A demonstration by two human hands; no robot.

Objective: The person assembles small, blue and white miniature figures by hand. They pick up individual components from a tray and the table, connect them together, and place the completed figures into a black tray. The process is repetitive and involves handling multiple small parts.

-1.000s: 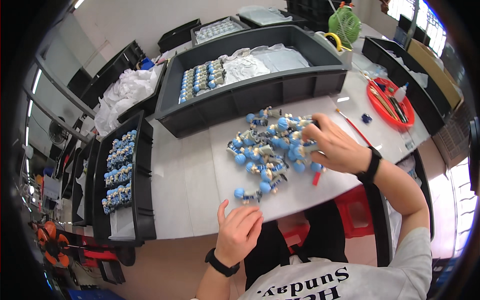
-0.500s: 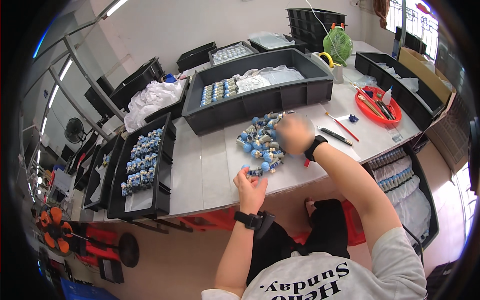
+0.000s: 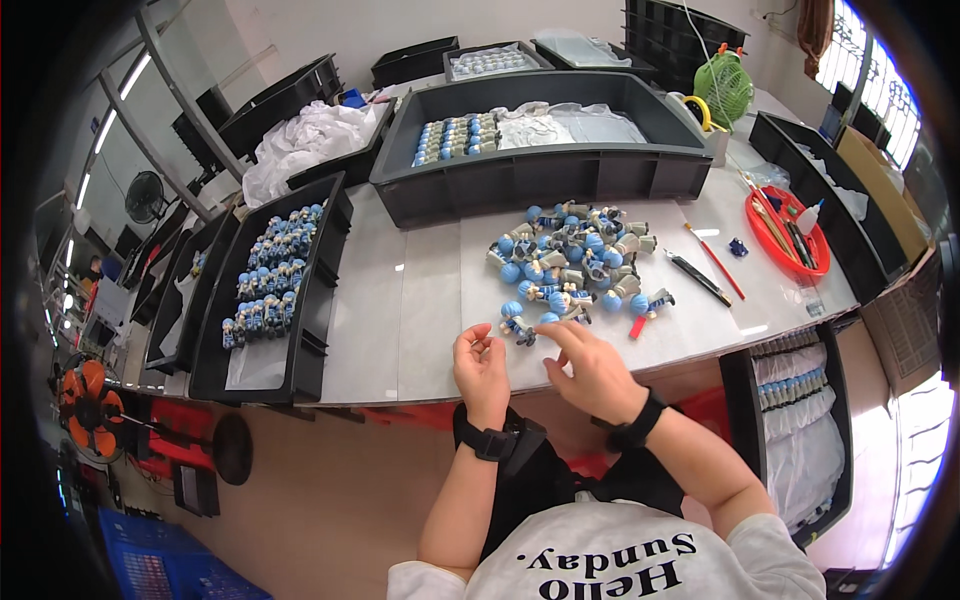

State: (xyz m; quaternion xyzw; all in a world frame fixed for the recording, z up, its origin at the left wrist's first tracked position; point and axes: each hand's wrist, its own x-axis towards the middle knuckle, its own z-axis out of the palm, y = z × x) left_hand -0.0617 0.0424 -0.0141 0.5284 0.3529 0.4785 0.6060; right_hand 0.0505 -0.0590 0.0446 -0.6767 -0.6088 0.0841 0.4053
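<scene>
Blue-headed figurines (image 3: 575,258) heaped on white table (image 3: 420,300), right hand (image 3: 592,368) fingers apart beside them, left hand (image 3: 481,365) pinched, contents unclear.

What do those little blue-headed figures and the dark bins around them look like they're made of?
The blue-headed figures look like moulded plastic: smooth, rounded blue heads with a slight sheen, though too small to be sure. The dark bin behind the pile looks like rigid matte plastic, with ribbed walls and a thick rim. The red tray at right looks like glossy plastic too.
</scene>
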